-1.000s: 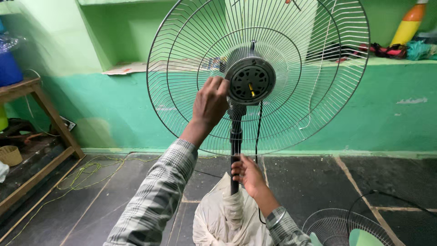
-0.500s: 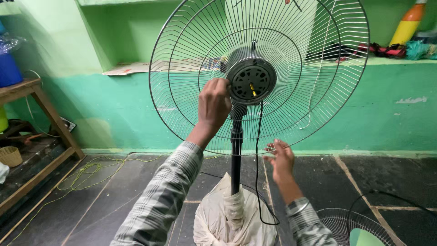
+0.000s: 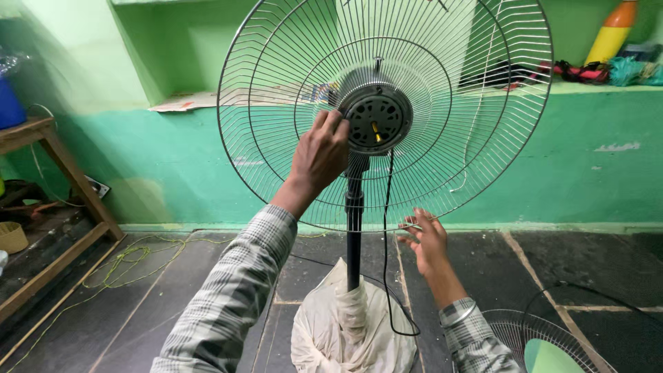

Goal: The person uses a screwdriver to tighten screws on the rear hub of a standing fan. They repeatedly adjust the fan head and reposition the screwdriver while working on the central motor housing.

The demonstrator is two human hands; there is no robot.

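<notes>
A pedestal fan stands before me with only its rear wire guard (image 3: 476,103) fitted, no blades. The round grey motor housing (image 3: 378,119) shows a yellow shaft at its centre. My left hand (image 3: 320,153) is raised to the motor's left side, fingers curled on its edge. My right hand (image 3: 427,240) is lower, fingers spread, touching the bottom rim of the guard. The black pole (image 3: 354,235) runs down into a base wrapped in cream cloth (image 3: 352,328). A black cord (image 3: 388,242) hangs from the motor.
A second wire guard (image 3: 539,342) with a green blade lies on the dark floor at lower right. A wooden bench (image 3: 41,200) stands at left, yellow-green wire (image 3: 131,259) strewn beside it. Green wall and ledge with clutter behind.
My right hand let go of the pole and moved right and up to the guard's lower rim. My left hand stayed at the motor.
</notes>
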